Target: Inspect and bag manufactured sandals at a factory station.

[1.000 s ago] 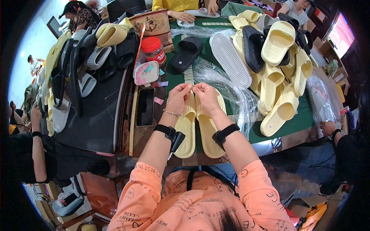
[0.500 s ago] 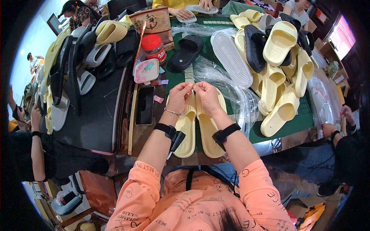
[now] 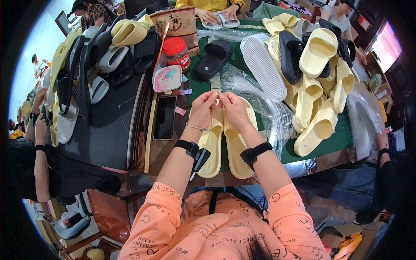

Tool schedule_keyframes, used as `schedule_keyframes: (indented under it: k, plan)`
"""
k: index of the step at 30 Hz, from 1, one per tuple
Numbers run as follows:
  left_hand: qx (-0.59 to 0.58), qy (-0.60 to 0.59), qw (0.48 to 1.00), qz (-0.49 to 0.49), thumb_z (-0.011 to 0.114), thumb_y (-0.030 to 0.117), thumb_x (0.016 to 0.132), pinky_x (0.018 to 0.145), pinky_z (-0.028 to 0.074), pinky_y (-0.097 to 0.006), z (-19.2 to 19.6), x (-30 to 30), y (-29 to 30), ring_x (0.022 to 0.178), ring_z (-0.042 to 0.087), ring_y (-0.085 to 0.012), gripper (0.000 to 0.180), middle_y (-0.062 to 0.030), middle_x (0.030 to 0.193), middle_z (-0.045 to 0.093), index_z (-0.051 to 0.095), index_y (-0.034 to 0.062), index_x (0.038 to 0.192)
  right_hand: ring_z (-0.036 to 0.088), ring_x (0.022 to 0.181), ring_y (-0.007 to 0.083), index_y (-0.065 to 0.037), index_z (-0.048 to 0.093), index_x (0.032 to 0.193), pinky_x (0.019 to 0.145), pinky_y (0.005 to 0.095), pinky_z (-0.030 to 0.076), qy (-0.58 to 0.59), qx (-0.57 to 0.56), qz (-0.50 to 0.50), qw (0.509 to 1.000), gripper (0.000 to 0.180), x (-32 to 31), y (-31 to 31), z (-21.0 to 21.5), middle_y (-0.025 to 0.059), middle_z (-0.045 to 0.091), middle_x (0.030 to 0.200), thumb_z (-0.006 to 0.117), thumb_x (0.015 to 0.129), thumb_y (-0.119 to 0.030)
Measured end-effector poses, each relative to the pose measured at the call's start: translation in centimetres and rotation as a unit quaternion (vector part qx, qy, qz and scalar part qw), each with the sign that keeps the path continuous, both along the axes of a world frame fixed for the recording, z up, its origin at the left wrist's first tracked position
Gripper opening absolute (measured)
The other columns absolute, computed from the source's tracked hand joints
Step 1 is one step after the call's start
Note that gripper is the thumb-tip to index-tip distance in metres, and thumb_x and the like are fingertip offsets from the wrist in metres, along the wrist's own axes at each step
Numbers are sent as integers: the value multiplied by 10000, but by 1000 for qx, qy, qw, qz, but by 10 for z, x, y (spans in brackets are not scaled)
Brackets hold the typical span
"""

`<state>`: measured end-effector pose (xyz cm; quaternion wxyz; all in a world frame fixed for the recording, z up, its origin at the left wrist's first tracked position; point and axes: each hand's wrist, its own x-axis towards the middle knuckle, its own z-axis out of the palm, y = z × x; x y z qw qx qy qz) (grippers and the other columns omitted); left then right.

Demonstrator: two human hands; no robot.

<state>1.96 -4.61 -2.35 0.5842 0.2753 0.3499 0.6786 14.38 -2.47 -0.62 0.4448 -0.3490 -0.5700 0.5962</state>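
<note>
A pair of pale yellow slide slippers lies side by side in front of me, toes away, the left slipper (image 3: 211, 154) and the right slipper (image 3: 237, 156) on the table's near edge. Over their toe ends my left hand (image 3: 203, 108) and my right hand (image 3: 235, 108) meet. Thumbs and fingertips of both are pinched together on something too small to make out. Just beyond my fingers lie a black slipper (image 3: 214, 60) and clear plastic bags (image 3: 273, 110).
Yellow, black and grey slippers pile up at the right (image 3: 318, 89) and left (image 3: 130, 34). Left of my hands are a phone (image 3: 165, 118), a white dish (image 3: 167, 79) and a red-lidded jar (image 3: 176, 51). Across the table, a person's hands (image 3: 216, 18) handle pale slippers.
My hands keep their pinch above the yellow slippers, with only slight finger movement. The view has shifted a little. Across the table, the other person's hands have drawn closer together on the pale slippers.
</note>
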Motion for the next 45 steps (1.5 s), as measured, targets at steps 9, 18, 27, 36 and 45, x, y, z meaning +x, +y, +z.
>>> schedule_keyframes:
  k: [9,18,27,36,45]
  plan:
    - [10,11,1000,7,596,86,838,610,398,-165,-2,2,2,649,481,-48,98,13,774,575,599,30,919,515,684,49,-1,592,860,634,197,418,10,22,-39,999,101,-2,-1,0,-2,580,745,568,846,-98]
    - [26,51,998,30,602,89,834,588,389,-150,5,6,-3,628,465,-31,111,19,781,575,600,23,923,527,633,51,3,598,782,603,199,427,2,33,-87,996,102,-3,-4,3,7,601,704,594,818,-93]
    - [14,72,997,36,634,129,822,636,417,-173,6,11,-6,712,515,-42,151,4,816,596,613,5,906,526,623,55,-1,570,775,580,199,418,38,21,-44,998,101,-2,-3,-2,5,576,685,584,833,-82]
    - [14,74,997,25,625,115,826,659,428,-175,3,10,-5,735,526,-45,130,-7,839,606,619,0,888,525,642,56,4,575,792,594,196,413,62,-1,-41,997,108,-2,-3,-3,2,578,707,582,836,-94]
    - [16,33,998,44,583,111,854,523,315,-139,4,14,-7,575,374,0,189,47,753,561,611,-13,992,517,655,53,5,580,834,614,196,411,34,-2,-30,999,148,-1,0,-4,2,581,724,580,850,-142]
